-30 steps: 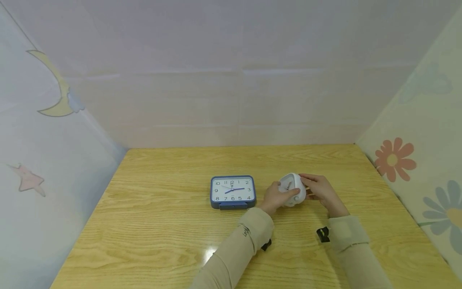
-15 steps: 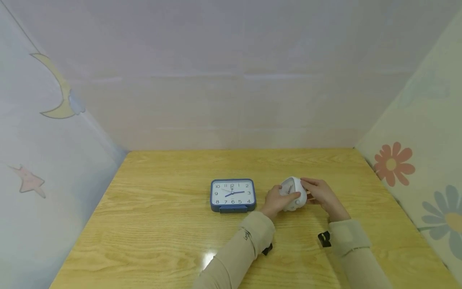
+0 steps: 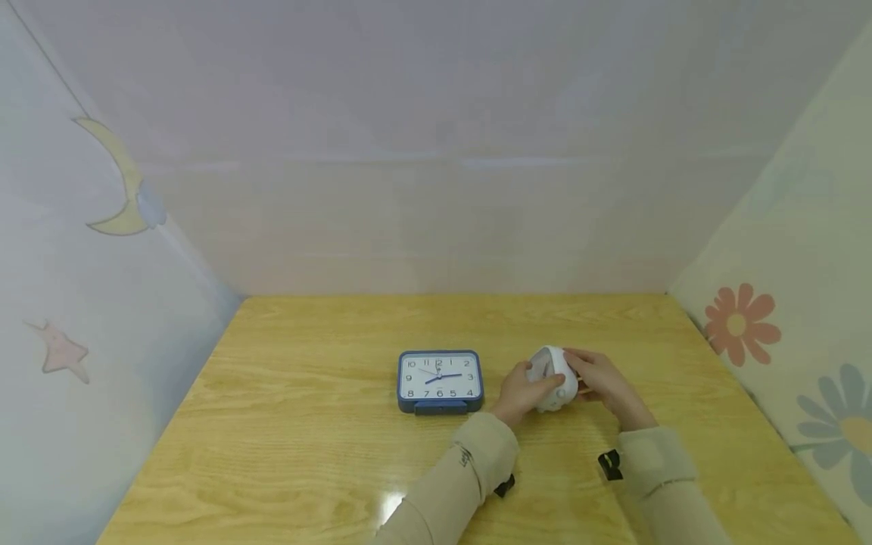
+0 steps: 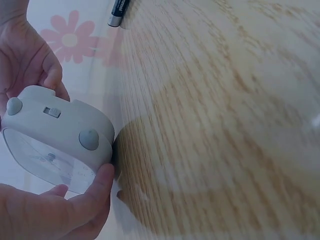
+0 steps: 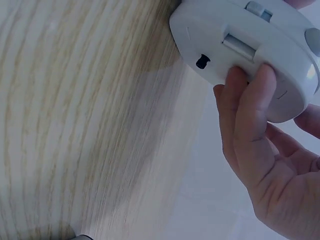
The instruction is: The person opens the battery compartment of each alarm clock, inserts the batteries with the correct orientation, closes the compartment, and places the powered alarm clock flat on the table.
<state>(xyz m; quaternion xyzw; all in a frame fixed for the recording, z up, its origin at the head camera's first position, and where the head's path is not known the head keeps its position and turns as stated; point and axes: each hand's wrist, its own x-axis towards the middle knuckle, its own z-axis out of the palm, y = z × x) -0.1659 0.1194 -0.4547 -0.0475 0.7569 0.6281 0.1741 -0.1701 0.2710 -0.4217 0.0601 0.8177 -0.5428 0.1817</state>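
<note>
Both hands have hold of a small white alarm clock [image 3: 562, 392], tilted above the wooden table with its face turned to the left. My left hand [image 3: 523, 393] grips its near side, the thumb lying along the rim; the left wrist view shows the grey buttons on the casing [image 4: 70, 122]. From behind, my right hand [image 3: 602, 384] holds the clock; in the right wrist view two fingertips press the back, near a rectangular recess and a black knob [image 5: 202, 61]. What lies under those fingertips is hidden. A blue rectangular alarm clock [image 3: 440, 380] lies face up to the left.
The wooden table [image 3: 306, 439] runs back to a pale wall, with patterned cloth at both sides. A battery [image 4: 118, 13] lies on the tabletop in the left wrist view. A black fitting [image 3: 611, 464] sits beside the right sleeve, another [image 3: 504, 486] beside the left.
The head view has tilted slightly upward, so everything sits lower in it. Both hands keep their hold on the white alarm clock, which barely moves; the blue clock stays put.
</note>
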